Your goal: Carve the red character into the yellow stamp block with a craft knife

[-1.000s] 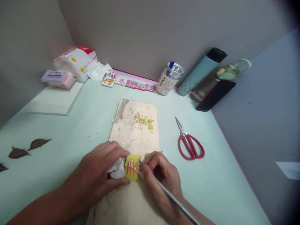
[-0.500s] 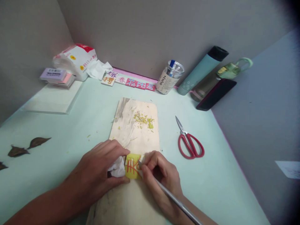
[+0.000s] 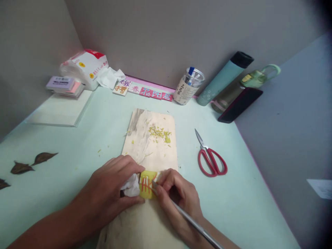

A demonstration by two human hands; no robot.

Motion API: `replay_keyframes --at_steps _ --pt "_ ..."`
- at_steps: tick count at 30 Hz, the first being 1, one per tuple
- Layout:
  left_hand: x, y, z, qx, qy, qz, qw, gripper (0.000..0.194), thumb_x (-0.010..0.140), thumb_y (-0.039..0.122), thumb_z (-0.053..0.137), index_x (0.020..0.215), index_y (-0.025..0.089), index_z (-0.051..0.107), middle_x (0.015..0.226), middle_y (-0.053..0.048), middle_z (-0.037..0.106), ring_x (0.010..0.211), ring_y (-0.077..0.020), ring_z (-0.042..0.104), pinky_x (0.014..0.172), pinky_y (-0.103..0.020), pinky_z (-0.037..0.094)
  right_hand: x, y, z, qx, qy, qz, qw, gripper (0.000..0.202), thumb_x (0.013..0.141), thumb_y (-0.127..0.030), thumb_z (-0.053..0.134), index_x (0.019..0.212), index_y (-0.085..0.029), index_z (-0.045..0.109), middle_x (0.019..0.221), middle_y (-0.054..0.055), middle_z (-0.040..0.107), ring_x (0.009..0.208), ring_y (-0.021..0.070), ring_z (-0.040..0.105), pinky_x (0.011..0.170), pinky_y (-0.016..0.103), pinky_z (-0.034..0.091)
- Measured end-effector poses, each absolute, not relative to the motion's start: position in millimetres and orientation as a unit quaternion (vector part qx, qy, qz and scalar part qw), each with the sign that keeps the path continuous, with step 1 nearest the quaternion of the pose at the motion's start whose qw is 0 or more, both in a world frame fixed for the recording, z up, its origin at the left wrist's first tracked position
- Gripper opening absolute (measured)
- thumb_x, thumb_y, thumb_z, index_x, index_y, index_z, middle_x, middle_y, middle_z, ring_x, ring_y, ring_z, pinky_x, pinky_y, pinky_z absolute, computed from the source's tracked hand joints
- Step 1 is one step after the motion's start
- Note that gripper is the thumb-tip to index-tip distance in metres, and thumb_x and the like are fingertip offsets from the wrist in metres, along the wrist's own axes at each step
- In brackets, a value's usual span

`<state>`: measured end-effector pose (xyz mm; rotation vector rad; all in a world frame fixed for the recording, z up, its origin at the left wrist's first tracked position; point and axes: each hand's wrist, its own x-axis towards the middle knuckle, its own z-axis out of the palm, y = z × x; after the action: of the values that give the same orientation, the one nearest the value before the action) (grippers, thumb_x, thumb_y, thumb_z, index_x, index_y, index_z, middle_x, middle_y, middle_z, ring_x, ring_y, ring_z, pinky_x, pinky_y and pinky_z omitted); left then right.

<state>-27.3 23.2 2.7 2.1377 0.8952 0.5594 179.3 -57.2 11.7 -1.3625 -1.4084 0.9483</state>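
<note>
While left fingers (image 3: 132, 166) pinch a yellow, red-marked block (image 3: 145, 194) far from the tabletop's back edge (image 3: 109, 100), right fingers (image 3: 166, 177) grasp a silver tool (image 3: 192, 221).

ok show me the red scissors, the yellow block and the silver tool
Red scissors (image 3: 205, 147), head view: on the pivot, where blades meet handles.
Yellow block (image 3: 147, 185), head view: on the upper face, among the red strokes.
Silver tool (image 3: 193, 221), head view: midway along the shaft.

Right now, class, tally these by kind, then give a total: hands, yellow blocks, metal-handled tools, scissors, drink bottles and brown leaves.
Hands: 2
Yellow block: 1
Metal-handled tool: 1
Scissors: 1
Drink bottles: 2
Brown leaves: 3
Total: 10
</note>
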Motion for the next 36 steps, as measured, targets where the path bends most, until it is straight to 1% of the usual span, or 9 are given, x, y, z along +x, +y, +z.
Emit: replay_keyframes --at_steps 10,13,18,23,28,30,32,34,36 --pt "-28 25 6 0.836 0.356 0.202 0.365 0.041 0.078 0.029 0.088 0.113 0.027 0.067 0.103 0.002 0.067 0.094 -0.0238 0.063 0.08 -0.036 0.048 180 -58 12 -0.548 -0.579 0.388 0.463 0.026 0.097 -0.016 0.056 0.077 -0.025 0.043 0.074 -0.002 0.053 0.064 0.0147 0.048 0.057 0.028 0.034" --pt "-27 26 7 0.837 0.357 0.2 0.363 0.038 0.079 0.031 0.086 0.112 0.028 0.068 0.103 0.002 0.068 0.094 -0.0241 0.064 0.079 -0.035 0.049 179 -58 11 -0.544 -0.586 0.386 0.46 0.026 0.098 -0.016 0.055 0.077 -0.025 0.043 0.073 -0.002 0.052 0.064 0.0147 0.048 0.057 0.028 0.035" --pt "-27 25 5 0.839 0.35 0.201 0.366 0.037 0.081 0.029 0.084 0.113 0.031 0.067 0.104 0.002 0.069 0.094 -0.0244 0.064 0.079 -0.035 0.048 178 -58 11 -0.551 -0.577 0.383 0.467 0.028 0.098 -0.016 0.056 0.075 -0.025 0.042 0.072 -0.003 0.051 0.063 0.0144 0.047 0.058 0.028 0.036" --pt "-27 24 5 0.84 0.348 0.199 0.366 0.04 0.082 0.03 0.085 0.116 0.032 0.065 0.107 0.002 0.068 0.095 -0.0252 0.063 0.079 -0.036 0.047 178 -58 11 -0.562 -0.559 0.382 0.475 0.028 0.097 -0.019 0.058 0.073 -0.025 0.043 0.071 -0.002 0.055 0.061 0.0142 0.047 0.056 0.028 0.036" --pt "-27 26 8 0.835 0.349 0.182 0.384 0.037 0.083 0.031 0.084 0.115 0.032 0.066 0.107 0.001 0.068 0.096 -0.0262 0.063 0.081 -0.037 0.047 178 -57 13 -0.591 -0.493 0.394 0.501 0.024 0.095 -0.026 0.062 0.075 -0.024 0.05 0.074 0.001 0.061 0.065 0.016 0.053 0.057 0.028 0.04" --pt "-28 26 6 0.833 0.35 0.18 0.389 0.04 0.083 0.028 0.083 0.119 0.033 0.065 0.109 0.001 0.068 0.098 -0.0259 0.063 0.084 -0.037 0.048 179 -55 15 -0.605 -0.468 0.402 0.504 0.023 0.093 -0.029 0.065 0.074 -0.023 0.052 0.074 0.001 0.062 0.065 0.0163 0.054 0.057 0.028 0.041" --pt "-30 24 4 0.831 0.351 0.185 0.39 0.05 0.083 0.025 0.083 0.127 0.037 0.062 0.115 0.002 0.066 0.104 -0.0253 0.062 0.088 -0.036 0.048 181 -52 19 -0.621 -0.448 0.398 0.504 0.023 0.089 -0.03 0.069 0.072 -0.022 0.055 0.071 0.0 0.061 0.063 0.0158 0.052 0.056 0.028 0.042" --pt "-29 22 3 0.83 0.351 0.198 0.386 0.066 0.082 0.024 0.083 0.139 0.041 0.055 0.122 0.002 0.063 0.107 -0.0245 0.061 0.09 -0.034 0.049 184 -49 23 -0.634 -0.436 0.382 0.512 0.021 0.085 -0.029 0.073 0.07 -0.021 0.06 0.065 -0.001 0.058 0.061 0.0151 0.051 0.055 0.026 0.042" --pt "-26 19 5 0.831 0.35 0.213 0.378 0.07 0.087 0.026 0.08 0.147 0.043 0.048 0.124 0.001 0.061 0.106 -0.0235 0.061 0.089 -0.033 0.05 187 -46 26 -0.637 -0.434 0.363 0.524 0.018 0.082 -0.027 0.076 0.07 -0.02 0.065 0.063 -0.002 0.057 0.059 0.0144 0.05 0.055 0.025 0.041"
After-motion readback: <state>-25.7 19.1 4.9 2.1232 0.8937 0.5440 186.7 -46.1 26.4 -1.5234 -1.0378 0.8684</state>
